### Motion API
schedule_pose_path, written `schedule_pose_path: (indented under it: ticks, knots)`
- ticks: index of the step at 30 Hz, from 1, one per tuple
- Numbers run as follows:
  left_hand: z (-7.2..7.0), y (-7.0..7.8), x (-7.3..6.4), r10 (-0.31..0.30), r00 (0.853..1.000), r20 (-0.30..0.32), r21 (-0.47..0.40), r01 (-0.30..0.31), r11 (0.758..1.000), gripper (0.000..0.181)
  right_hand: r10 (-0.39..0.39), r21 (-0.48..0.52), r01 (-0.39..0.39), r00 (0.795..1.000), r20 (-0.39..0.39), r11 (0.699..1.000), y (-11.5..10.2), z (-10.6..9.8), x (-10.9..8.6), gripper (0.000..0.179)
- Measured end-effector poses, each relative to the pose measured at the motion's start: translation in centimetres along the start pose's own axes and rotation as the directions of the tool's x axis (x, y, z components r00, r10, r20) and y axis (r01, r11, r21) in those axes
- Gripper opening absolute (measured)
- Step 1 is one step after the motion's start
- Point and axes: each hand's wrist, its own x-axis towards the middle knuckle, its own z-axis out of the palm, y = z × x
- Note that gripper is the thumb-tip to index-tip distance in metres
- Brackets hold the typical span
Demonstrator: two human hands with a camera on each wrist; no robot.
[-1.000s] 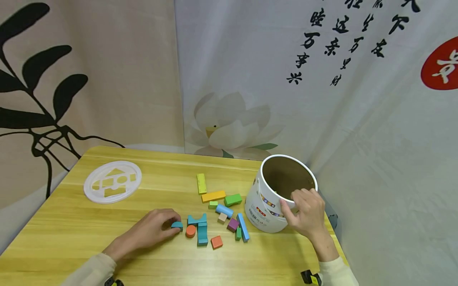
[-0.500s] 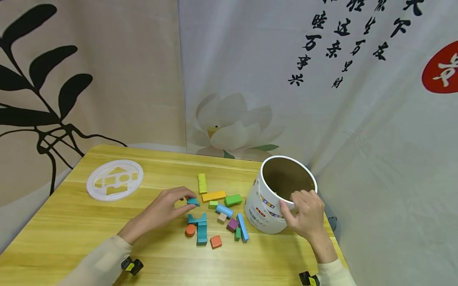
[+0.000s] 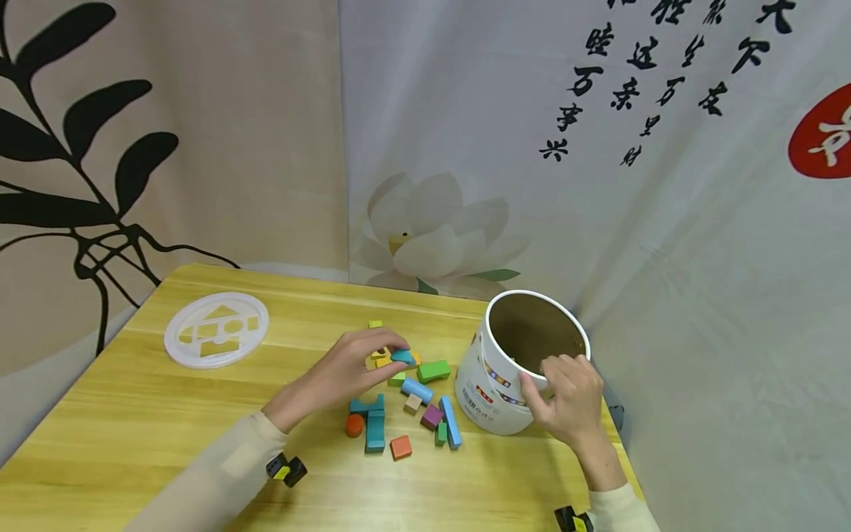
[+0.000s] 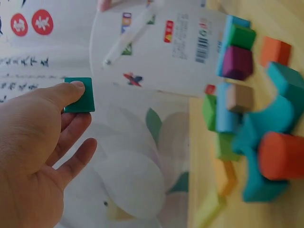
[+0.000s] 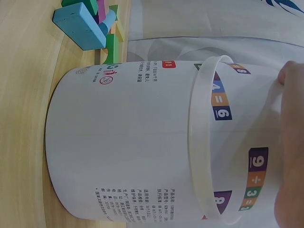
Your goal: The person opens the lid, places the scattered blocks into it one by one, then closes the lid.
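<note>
My left hand point(image 3: 352, 369) pinches a teal block point(image 3: 402, 357) between thumb and fingertips, held above the cluster of coloured blocks; in the left wrist view the block point(image 4: 80, 95) shows a flat, roughly square face. My right hand point(image 3: 570, 391) grips the near rim of a white bucket point(image 3: 492, 391) at the table's right, thumb outside and fingers over the edge. The bucket stands on the table, its mouth tipped slightly toward me. In the right wrist view its white handle point(image 5: 199, 137) crosses the printed wall, and only part of the hand point(image 5: 292, 142) shows.
Beneath and near my left hand lie several loose blocks, among them a green one point(image 3: 433, 371), a blue cylinder point(image 3: 417, 391), a purple cube point(image 3: 431, 417) and an orange-red cube point(image 3: 401, 448). A white lid with cut-out shapes point(image 3: 174, 347) lies at the table's back left.
My left hand has lifted the teal block from the table's left-middle area and carried it right and away from me, over the other blocks. The right hand keeps its grip on the bucket rim.
</note>
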Motion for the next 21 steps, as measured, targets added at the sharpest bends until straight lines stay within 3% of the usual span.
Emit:
schedule_pose_path:
  ticks: [6,15,21]
  knots:
    - [1.0,1.4,4.5,0.083,0.997,0.011,-0.03,-0.082,0.996,0.019,0.01,0.002,-0.01,1.0,0.009,1.0,-0.1,-0.1,-0.1,0.058]
    - [2.7,4.0,11.6,0.132,0.987,0.091,-0.067,-0.126,0.99,0.024,-0.004,0.004,0.004,1.0,-0.011,1.0,-0.4,0.2,-0.1,0.058]
    - [4.9,5.4,15.6,0.164,0.974,0.157,-0.064,-0.156,0.986,0.019,-0.011,0.001,0.011,1.0,-0.008,1.0,-0.3,0.0,0.1,0.06]
